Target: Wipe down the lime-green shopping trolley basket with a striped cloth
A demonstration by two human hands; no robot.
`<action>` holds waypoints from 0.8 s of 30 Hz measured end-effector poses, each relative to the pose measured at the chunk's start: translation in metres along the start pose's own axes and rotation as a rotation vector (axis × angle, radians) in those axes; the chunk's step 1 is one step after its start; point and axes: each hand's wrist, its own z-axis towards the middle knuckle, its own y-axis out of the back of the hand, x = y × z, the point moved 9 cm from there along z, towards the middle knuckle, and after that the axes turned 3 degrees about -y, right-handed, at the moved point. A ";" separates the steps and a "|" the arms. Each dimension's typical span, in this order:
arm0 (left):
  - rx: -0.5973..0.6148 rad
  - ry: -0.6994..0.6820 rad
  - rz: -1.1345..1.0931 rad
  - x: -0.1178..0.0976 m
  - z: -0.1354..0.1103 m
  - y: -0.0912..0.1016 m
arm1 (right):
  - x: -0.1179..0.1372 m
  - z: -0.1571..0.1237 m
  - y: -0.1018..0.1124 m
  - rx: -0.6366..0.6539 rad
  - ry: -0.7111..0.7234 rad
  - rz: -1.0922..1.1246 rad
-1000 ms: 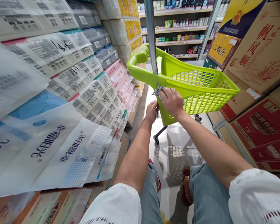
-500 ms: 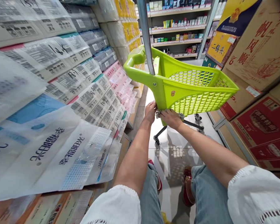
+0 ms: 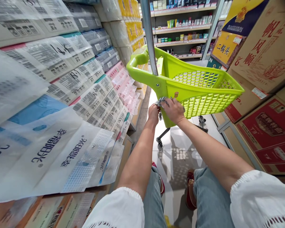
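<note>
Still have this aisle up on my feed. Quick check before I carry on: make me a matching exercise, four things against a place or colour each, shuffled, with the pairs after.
Things:
1. cloth
2. cart basket
3. pole
4. red carton

Places and colours:
A. shiny silver-grey
B. right side of the view
C. lime green
D. under the right hand

Pairs: 1-D, 2-C, 3-A, 4-B

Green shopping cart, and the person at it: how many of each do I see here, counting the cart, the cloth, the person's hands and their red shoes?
Green cart: 1
Grey-and-white cloth: 1
Hands: 2 (left hand, right hand)
Red shoes: 2, both partly hidden
Total: 6
</note>
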 end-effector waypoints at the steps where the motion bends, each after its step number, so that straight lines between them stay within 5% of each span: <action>1: -0.010 0.003 0.004 0.001 0.001 0.001 | 0.005 -0.009 -0.008 0.039 0.039 -0.006; 8: -0.032 0.028 -0.005 0.004 0.002 0.003 | 0.021 -0.041 -0.033 0.232 0.202 0.012; 17: -0.036 0.022 0.019 0.001 0.003 0.004 | -0.011 0.031 0.037 -0.117 -0.102 0.018; 24: -0.044 -0.006 0.055 -0.005 0.003 0.005 | -0.005 -0.006 -0.005 0.088 -0.024 0.011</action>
